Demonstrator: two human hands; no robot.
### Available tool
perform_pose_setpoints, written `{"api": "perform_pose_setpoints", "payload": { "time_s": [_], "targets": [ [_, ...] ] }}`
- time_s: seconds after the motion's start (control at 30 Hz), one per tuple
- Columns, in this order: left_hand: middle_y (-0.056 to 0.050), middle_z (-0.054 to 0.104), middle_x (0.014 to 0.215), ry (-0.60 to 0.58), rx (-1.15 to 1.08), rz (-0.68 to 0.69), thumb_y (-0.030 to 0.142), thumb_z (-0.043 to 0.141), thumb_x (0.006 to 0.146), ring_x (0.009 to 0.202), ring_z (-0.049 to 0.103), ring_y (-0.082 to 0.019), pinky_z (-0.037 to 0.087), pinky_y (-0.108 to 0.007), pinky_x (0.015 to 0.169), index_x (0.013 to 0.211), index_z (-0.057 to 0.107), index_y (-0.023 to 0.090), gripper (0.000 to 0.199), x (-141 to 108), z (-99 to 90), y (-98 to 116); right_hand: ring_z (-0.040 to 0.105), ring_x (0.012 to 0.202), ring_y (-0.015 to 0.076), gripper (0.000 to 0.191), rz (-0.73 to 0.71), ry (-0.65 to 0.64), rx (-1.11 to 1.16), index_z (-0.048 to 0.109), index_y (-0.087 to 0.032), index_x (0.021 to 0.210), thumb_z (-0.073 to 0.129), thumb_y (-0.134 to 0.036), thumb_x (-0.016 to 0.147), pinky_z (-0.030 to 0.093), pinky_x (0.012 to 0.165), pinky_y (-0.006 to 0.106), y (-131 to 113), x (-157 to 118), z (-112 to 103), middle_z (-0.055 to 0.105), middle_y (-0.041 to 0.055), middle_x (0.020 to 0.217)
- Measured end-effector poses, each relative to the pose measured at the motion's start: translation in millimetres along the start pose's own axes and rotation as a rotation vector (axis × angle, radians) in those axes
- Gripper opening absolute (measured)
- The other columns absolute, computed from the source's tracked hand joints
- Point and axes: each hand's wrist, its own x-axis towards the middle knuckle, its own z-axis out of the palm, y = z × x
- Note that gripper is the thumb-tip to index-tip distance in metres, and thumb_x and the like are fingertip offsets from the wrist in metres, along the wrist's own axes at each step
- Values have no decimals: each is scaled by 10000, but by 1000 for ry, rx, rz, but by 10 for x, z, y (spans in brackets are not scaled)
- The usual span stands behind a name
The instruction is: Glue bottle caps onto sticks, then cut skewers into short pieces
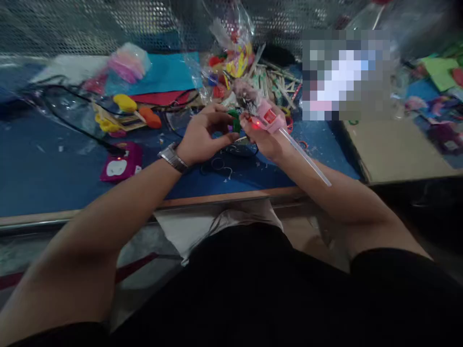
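In the head view, my right hand [261,136] is wrapped round a pink hot glue gun [270,117] with a small red light. A clear glue stick [307,158] sticks out of its back end, over my forearm. My left hand [207,132], with a metal watch on the wrist, pinches a small green piece [235,120] between thumb and fingers. That piece is close in front of the gun hand; its exact shape is partly hidden. Thin glue strands [224,169] lie on the blue table below my hands.
A purple power box [121,161] with a black cable sits at left. Craft sticks with yellow and orange pieces [125,113] lie behind it. Loose sticks [271,82] and plastic bags [130,62] fill the back. Cardboard [398,140] covers the right side; a patch there is blurred.
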Motion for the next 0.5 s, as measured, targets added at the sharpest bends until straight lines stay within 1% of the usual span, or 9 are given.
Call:
{"api": "perform_pose_setpoints", "payload": {
  "time_s": [0.13,0.23,0.37,0.43,0.5],
  "targets": [
    [-123,757,1191,-27,-59,19,760,919,799,968,766,-246,697,-396,840,1041,807,239,586,-12,-3,-45,522,692,161,483,-53,22,-49,581,-283,924,887,-655,890,553,725,350,73,8,-11,603,-35,807],
    [-125,754,1197,-43,-98,44,738,930,806,955,758,-230,687,-362,791,1036,807,241,561,-15,2,-92,548,758,194,489,-110,33,-96,604,-298,949,910,-664,847,566,769,382,137,22,-42,609,-24,839],
    [-126,752,1224,-44,-127,65,711,928,830,957,757,-214,685,-347,796,1061,812,235,541,-17,10,-139,552,774,206,452,-190,24,-145,604,-305,976,876,-652,872,590,781,416,191,36,-79,619,-16,861],
    [-125,758,1235,-37,-139,69,703,928,838,980,762,-214,689,-348,822,1084,810,237,540,-18,9,-146,574,807,229,459,-187,18,-161,591,-311,984,870,-660,878,607,818,449,198,37,-84,621,-3,880],
    [-127,764,1248,-33,-145,72,699,934,834,1002,769,-222,695,-357,840,1094,809,237,545,-19,5,-147,587,839,252,482,-153,13,-181,567,-317,975,871,-676,871,617,850,478,199,39,-85,616,8,893]
  ]
}}
